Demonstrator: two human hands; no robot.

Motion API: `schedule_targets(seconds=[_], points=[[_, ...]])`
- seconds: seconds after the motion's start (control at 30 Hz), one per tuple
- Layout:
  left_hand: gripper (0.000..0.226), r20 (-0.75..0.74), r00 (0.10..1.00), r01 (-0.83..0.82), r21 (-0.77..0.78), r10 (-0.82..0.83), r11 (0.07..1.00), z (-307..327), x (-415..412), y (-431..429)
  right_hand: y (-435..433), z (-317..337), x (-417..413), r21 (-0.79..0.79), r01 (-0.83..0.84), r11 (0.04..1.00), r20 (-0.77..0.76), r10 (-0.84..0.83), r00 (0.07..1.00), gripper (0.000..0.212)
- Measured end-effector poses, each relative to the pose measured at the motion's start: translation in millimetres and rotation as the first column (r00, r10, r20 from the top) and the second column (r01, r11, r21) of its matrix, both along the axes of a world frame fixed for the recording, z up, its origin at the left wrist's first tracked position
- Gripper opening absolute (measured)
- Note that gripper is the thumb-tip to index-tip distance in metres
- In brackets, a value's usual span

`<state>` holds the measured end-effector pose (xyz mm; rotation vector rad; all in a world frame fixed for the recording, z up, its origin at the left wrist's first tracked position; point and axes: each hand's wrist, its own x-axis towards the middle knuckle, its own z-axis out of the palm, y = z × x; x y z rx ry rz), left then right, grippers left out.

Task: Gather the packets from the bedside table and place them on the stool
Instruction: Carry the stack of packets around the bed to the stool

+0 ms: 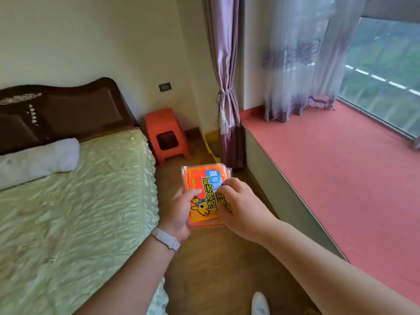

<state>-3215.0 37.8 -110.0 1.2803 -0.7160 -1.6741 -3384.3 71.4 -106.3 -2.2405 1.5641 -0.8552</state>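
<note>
While both hands hold them over the wooden floor (211, 258), the stacked orange packets (204, 189) sit between bed (75, 201) and red window ledge (329, 167). Left hand (179, 212) grip grasps the stack's left edge, thumb on top; right hand (241, 208) grip pinches the right side. Orange plastic stool (166, 133) stands well apart ahead, beside the headboard (63, 110), top bare. White wristband (166, 238) on left wrist.
</note>
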Motion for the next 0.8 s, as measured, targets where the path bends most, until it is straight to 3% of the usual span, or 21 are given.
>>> schedule_targets(seconds=[0.23, 0.47, 0.8], points=[[0.033, -0.059, 0.986, -0.159, -0.034, 0.157, 0.987, 13, -12, -62, -97, 10, -10, -0.051, -0.145, 0.988, 0.041, 0.148, 0.988, 0.024], [0.024, -0.078, 0.958, -0.277, -0.016, 0.275, 0.961, 7, 28, -118, -174, 7, 26, -0.082, -0.285, 0.955, 0.027, 0.288, 0.957, 0.027], [0.024, -0.130, 0.958, -0.254, 0.027, 0.255, 0.967, -31, 104, -279, -334, -15, 100, -0.002, -0.302, 0.953, -0.116, 0.300, 0.947, 0.032]])
